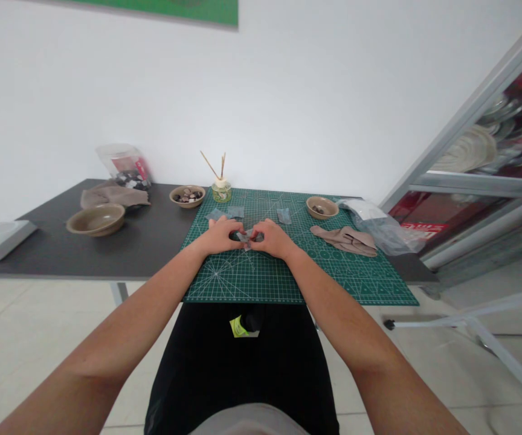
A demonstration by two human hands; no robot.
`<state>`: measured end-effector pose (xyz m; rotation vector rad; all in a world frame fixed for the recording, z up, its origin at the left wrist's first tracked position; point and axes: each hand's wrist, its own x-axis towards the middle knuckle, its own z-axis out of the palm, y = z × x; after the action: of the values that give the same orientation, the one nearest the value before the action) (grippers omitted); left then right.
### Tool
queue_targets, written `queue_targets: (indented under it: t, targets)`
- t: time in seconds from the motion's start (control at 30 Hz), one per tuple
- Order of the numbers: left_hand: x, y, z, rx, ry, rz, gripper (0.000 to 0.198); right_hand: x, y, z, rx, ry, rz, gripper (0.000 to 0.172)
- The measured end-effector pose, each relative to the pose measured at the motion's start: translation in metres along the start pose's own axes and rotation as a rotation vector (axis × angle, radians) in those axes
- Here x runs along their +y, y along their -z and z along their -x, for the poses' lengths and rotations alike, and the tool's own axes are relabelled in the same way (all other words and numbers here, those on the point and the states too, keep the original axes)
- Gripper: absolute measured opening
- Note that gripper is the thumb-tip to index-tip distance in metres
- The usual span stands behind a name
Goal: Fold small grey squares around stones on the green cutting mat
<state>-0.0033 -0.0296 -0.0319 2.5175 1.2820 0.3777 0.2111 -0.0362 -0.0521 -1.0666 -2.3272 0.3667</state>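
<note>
Over the middle of the green cutting mat (243, 284), my left hand (223, 235) and my right hand (272, 238) meet with their fingertips almost together. Both pinch a small clear plastic packet (247, 239) between thumb and fingers; its contents are too small to make out. Just behind my hands lie small clear packets (236, 211), and another packet (283, 215) rests on the mat beyond my right hand.
Bowls of small dark pieces stand at the back, one left (187, 196) and one right (322, 208), with a reed diffuser (222, 190) between. An empty bowl (96, 220), brown cloths (346, 240), plastic bags (383, 226) and a white device (2, 240) lie around.
</note>
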Motion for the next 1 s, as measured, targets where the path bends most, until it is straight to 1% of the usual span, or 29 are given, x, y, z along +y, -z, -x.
queue_targets:
  t: [0.13,0.2,0.33,0.47,0.57,0.63,0.7,0.77,0.9,1.0]
  targets:
    - [0.0007,0.0004,0.0004,-0.007,-0.001,-0.014,0.040,0.0004,0.0010,-0.0024,-0.054,0.033,-0.056,0.009]
    - [0.0019,0.0011,0.0008,-0.012,0.006,-0.019,0.040,0.0012,0.0005,-0.0030,-0.027,0.008,-0.038,0.010]
    - [0.0034,0.0021,0.0011,-0.011,0.013,-0.015,0.038,0.0014,-0.0005,-0.0017,0.066,-0.075,0.030,0.012]
    - [0.0031,0.0022,0.0010,-0.012,0.016,-0.010,0.040,0.0002,0.0001,0.0010,0.093,-0.059,0.060,0.015]
    - [0.0023,0.0019,0.0008,-0.015,0.010,-0.012,0.041,-0.0007,0.0012,0.0007,0.039,0.005,0.007,0.017]
    - [0.0021,0.0018,0.0006,-0.020,0.000,-0.014,0.040,-0.0010,0.0019,-0.0008,-0.019,0.044,-0.035,0.013]
    - [0.0021,0.0018,0.0005,-0.015,0.006,-0.015,0.039,-0.0013,0.0022,-0.0023,-0.050,0.053,-0.048,0.008]
    - [0.0021,0.0018,0.0005,-0.014,0.006,-0.016,0.038,-0.0018,0.0020,-0.0030,-0.024,0.016,-0.024,0.008]
    - [0.0018,0.0016,0.0007,-0.005,0.007,-0.017,0.039,-0.0032,0.0009,-0.0012,0.077,-0.083,0.056,0.012]
    - [0.0014,0.0015,0.0004,-0.002,0.018,-0.017,0.040,-0.0032,0.0000,0.0001,0.095,-0.077,0.085,0.015]
